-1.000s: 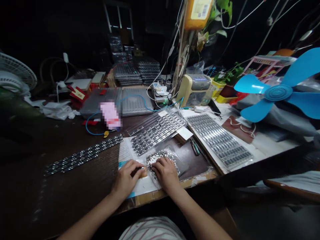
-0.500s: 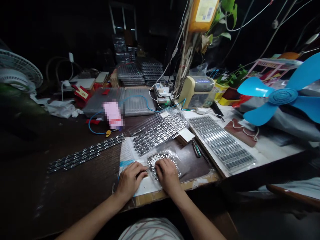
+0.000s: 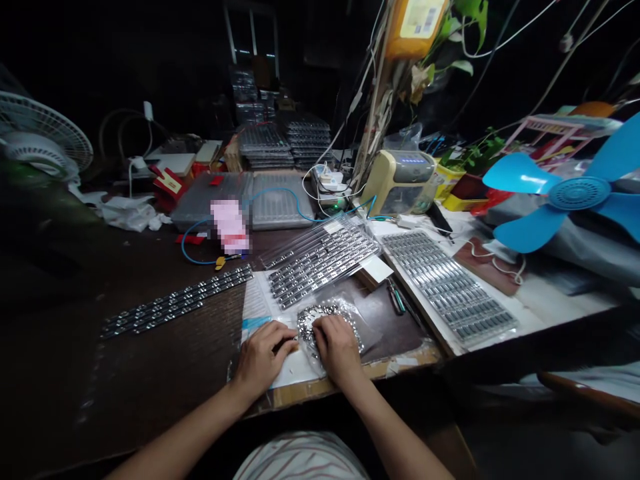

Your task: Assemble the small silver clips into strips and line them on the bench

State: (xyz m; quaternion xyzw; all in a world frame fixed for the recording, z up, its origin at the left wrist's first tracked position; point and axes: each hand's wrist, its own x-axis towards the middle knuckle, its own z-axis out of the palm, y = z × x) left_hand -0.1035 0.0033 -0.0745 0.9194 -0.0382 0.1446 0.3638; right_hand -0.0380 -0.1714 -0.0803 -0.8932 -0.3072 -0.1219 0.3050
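Silver bits [image 3: 324,311] lie loose in a clear bag [image 3: 313,353] on the desk [image 3: 150,373] under the flat right hand [image 3: 339,347], the left hand [image 3: 263,360] is curled but may hold nothing, and full strips [image 3: 320,261] lie done nearby.

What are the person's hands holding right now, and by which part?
The left hand seems to pinch a small dark item at its fingertips; which part cannot be told. The right hand rests on a clear bag of small metal parts, with no clear grip.
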